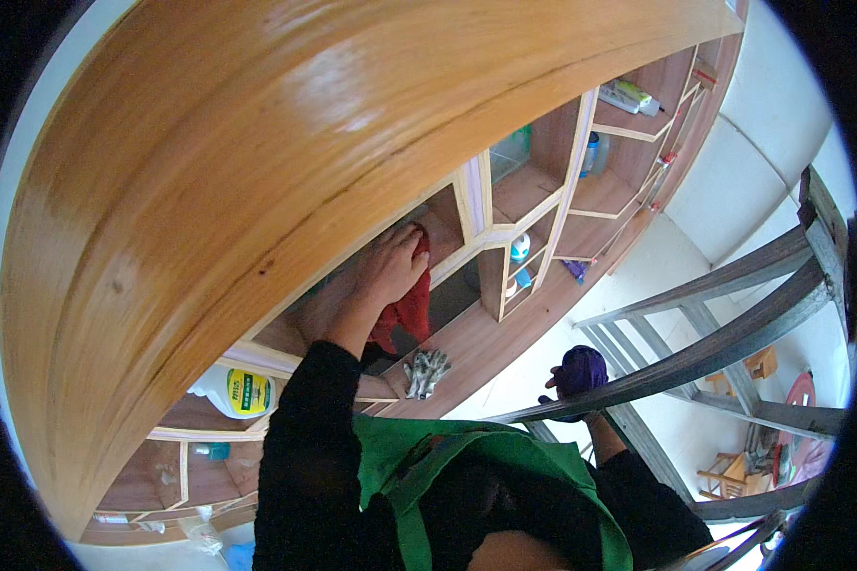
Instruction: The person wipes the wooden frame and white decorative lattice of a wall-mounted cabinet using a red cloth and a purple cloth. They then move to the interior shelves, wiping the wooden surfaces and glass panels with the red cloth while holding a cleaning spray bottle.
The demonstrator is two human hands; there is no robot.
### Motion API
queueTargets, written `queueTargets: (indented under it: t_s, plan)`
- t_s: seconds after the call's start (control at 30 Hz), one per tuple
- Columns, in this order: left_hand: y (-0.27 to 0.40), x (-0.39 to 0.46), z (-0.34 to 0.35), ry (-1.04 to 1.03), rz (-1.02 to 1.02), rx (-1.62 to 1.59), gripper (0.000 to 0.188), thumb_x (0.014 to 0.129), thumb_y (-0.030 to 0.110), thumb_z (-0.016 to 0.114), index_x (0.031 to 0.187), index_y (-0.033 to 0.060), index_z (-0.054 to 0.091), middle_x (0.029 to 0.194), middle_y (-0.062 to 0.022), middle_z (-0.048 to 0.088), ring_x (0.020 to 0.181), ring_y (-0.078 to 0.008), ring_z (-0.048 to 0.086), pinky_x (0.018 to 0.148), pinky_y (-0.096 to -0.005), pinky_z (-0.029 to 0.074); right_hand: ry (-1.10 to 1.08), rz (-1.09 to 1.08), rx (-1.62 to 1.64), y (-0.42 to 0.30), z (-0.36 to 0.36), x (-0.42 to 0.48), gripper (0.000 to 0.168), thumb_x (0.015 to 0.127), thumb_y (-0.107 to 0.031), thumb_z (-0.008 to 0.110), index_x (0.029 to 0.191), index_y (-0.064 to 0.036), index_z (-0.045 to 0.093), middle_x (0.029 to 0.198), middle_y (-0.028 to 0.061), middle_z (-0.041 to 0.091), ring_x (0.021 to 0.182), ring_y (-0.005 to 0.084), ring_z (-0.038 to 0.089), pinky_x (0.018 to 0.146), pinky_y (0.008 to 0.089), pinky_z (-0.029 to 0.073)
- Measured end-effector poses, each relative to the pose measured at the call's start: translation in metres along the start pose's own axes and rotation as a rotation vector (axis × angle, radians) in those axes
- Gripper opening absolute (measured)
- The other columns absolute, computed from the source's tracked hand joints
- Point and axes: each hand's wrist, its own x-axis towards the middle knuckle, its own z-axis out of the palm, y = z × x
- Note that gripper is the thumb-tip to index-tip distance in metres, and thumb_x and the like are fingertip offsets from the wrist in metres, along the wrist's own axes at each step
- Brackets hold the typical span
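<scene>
My left hand [393, 265] grips a red cloth [408, 314] inside a compartment of a wooden shelf unit [496, 282]; the cloth hangs down from my fingers. To the right, below the shelf, my right hand [575, 382] is closed around a bunched purple cloth [583, 367], beside a ladder rail that partly covers the wrist. A pair of grey and white work gloves [426, 372] lies on the shelf board between the two hands. The large varnished wooden top [257, 178] of the unit fills the upper left.
A wooden ladder [728, 314] stands close on the right. The compartments hold a white jug with a yellow-green label [246, 394], a blue-lidded jar [590, 153], tubes [628, 96] and a white and blue container [520, 248]. Wooden chairs [728, 475] and a round red table [800, 407] stand on the floor beyond.
</scene>
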Motion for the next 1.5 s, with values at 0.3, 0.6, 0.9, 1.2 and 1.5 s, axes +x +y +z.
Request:
queueTargets:
  t_s: [0.3,0.6,0.9,1.2,1.5]
  plan:
    - [0.039,0.003,0.019,0.001,0.088,0.067,0.040,0.087,0.032,0.050,0.116,0.0060,0.060,0.127,-0.0126,0.055,0.119,-0.0308,0.048,0.103,-0.0462,0.033,-0.056,0.143,0.243,-0.012,-0.005,0.004,0.057,0.066,-0.035,0.077,0.110,-0.006,0.055,0.098,0.0079,0.064,0.094,0.0234,0.062,0.086,0.0432,0.046]
    - [0.018,0.036,0.010,-0.022,-0.021,0.258,0.040,0.089,0.033,0.044,0.107,0.0004,0.059,0.112,-0.0180,0.061,0.106,-0.0335,0.057,0.092,-0.0481,0.043,0.173,-0.225,-0.049,-0.021,-0.003,-0.002,0.056,0.062,-0.034,0.079,0.106,-0.009,0.055,0.092,0.0068,0.063,0.091,0.0238,0.062,0.084,0.0438,0.045]
    - [0.013,-0.032,-0.017,-0.111,-0.317,0.344,0.043,0.087,0.036,0.046,0.106,0.0011,0.062,0.107,-0.0174,0.064,0.097,-0.0303,0.063,0.083,-0.0445,0.049,0.142,0.163,0.369,-0.020,-0.001,-0.072,0.037,0.074,-0.032,0.068,0.100,-0.008,0.057,0.085,0.0086,0.062,0.079,0.0259,0.058,0.077,0.0466,0.049]
    - [-0.029,-0.126,-0.067,-0.252,-0.412,0.705,0.036,0.085,0.032,0.045,0.091,0.0038,0.067,0.090,-0.0167,0.069,0.084,-0.0331,0.066,0.080,-0.0521,0.044,-0.074,0.019,0.205,-0.109,-0.026,-0.101,0.031,0.071,-0.030,0.067,0.091,-0.007,0.059,0.088,0.0129,0.063,0.081,0.0299,0.059,0.077,0.0468,0.050]
    - [0.008,-0.124,-0.078,-0.259,-0.429,0.539,0.037,0.086,0.031,0.047,0.076,0.0047,0.071,0.080,-0.0170,0.069,0.076,-0.0320,0.068,0.071,-0.0479,0.050,-0.103,-0.266,-0.012,-0.167,-0.018,-0.056,0.026,0.068,-0.028,0.066,0.083,-0.007,0.062,0.091,0.0171,0.064,0.083,0.0340,0.060,0.077,0.0470,0.050]
